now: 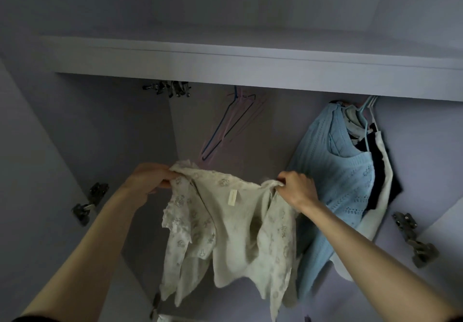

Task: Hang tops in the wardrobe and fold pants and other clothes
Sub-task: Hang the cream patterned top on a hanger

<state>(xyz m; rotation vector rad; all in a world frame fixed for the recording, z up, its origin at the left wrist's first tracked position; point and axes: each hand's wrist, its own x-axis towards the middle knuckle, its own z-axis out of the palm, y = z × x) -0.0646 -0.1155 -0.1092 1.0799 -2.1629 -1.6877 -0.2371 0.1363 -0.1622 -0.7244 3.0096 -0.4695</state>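
A cream lace top (pixel 233 226) with flower embroidery and a small label hangs open in front of the wardrobe. My left hand (pixel 150 178) grips its left shoulder. My right hand (pixel 295 187) pinches its right shoulder. The top's front panels droop down between my forearms. Behind it, several empty wire hangers (pixel 230 123), blue and pink, hang under the shelf.
A white shelf (pixel 250 63) spans the wardrobe above. At the right hang a light blue knitted sweater (pixel 335 183) and darker and white garments (pixel 380 171) on hangers. Door hinges (pixel 90 203) sit on the left door, and hinges (pixel 413 239) on the right.
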